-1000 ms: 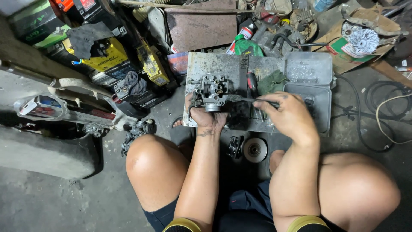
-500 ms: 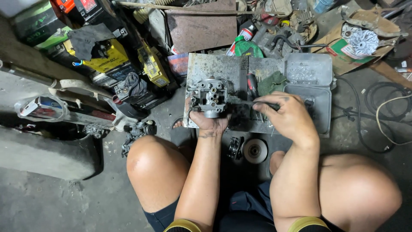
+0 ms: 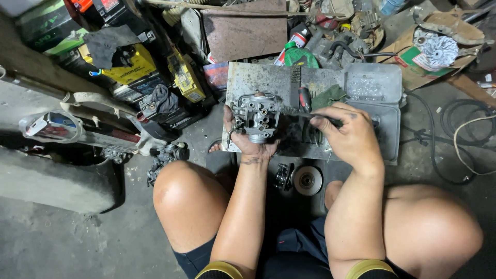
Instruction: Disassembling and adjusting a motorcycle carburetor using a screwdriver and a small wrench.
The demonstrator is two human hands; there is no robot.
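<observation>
Squatting over a grimy metal tray on a cluttered workshop floor, among yellow batteries and a round disc. Cradling a grey carburetor upright above the tray's left end, left hand curled closed beneath it. Pinching a thin tool in the closed right hand, tip touching the casting. Judging by the intact body, stripping barely begun.

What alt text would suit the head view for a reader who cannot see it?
A squatting person's left hand holds a grey metal carburettor body over a scuffed grey metal plate, while the right hand points a thin dark tool at it. Yellow-and-black boxes clutter the floor.
</observation>
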